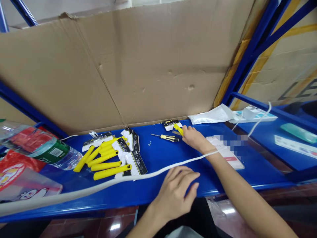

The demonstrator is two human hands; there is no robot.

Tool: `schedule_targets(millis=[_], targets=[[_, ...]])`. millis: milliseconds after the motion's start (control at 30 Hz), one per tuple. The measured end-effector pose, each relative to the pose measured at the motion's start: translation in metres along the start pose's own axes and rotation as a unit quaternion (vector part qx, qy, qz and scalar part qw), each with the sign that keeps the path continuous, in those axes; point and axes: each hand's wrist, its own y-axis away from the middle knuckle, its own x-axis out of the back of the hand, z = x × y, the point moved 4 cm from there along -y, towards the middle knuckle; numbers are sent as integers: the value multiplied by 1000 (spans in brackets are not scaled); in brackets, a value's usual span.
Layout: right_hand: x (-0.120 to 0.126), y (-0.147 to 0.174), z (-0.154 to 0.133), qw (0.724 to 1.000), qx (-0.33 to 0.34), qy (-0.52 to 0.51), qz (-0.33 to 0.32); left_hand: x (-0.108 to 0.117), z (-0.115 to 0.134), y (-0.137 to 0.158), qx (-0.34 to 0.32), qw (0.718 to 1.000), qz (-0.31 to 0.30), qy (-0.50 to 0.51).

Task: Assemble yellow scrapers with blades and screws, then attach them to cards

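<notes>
My right hand [192, 136] reaches to the back of the blue shelf, fingers closed on a yellow piece [178, 129]. The fingers hide part of it. A black-and-white packaging card [170, 124] lies just behind. Left of that hand is a small screwdriver [169, 137] with a cream and black handle. A few tiny whitish bits [150, 143] are scattered further left. My left hand [176, 189] hovers at the shelf's front edge, fingers bent and apart, with nothing in it. Several yellow handles [109, 171] lie among black-and-white cards [137, 162] at the left.
A white cable [158, 172] runs across the front of the blue shelf [158, 155]. At left are a large bottle [56, 153] and a plastic cup [37, 183]. A phone [229, 158] lies right, below a white packet [213, 114]. Cardboard [158, 66] backs the shelf.
</notes>
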Motion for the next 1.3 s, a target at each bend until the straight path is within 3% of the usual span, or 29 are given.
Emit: schedule_targets(millis=[133, 267, 400, 500, 667, 733, 867, 967, 1100, 1200, 1300], targets=[[6, 3, -7, 1000, 18, -11, 9, 38, -22, 5, 15, 998, -55, -24], [14, 0, -5, 998, 32, -44, 16, 69, -50, -3, 114, 987, -110, -1], [24, -7, -10, 994, 52, -84, 44, 92, -81, -24, 237, 963, -79, 97], [37, -7, -32, 985, 104, -123, 68, 93, -107, -35, 352, 898, -36, 262], [54, 19, -90, 954, 254, -141, 71, 81, -141, -33, 486, 702, 57, 518], [53, 31, -110, 938, 314, -137, 53, 81, -149, -27, 502, 667, 85, 544], [40, 37, -127, 907, 386, -161, 52, 82, -158, -13, 531, 650, 100, 534], [31, 32, -119, 884, 387, -258, 55, 85, -158, -10, 533, 650, 117, 529], [21, 21, -95, 873, 236, -427, 9, 93, -153, -14, 534, 673, 132, 494], [10, 13, -81, 806, 81, -585, -25, 101, -155, -17, 529, 704, 155, 448], [-2, 9, -82, 743, 17, -664, -78, 107, -160, -17, 517, 725, 182, 418]])
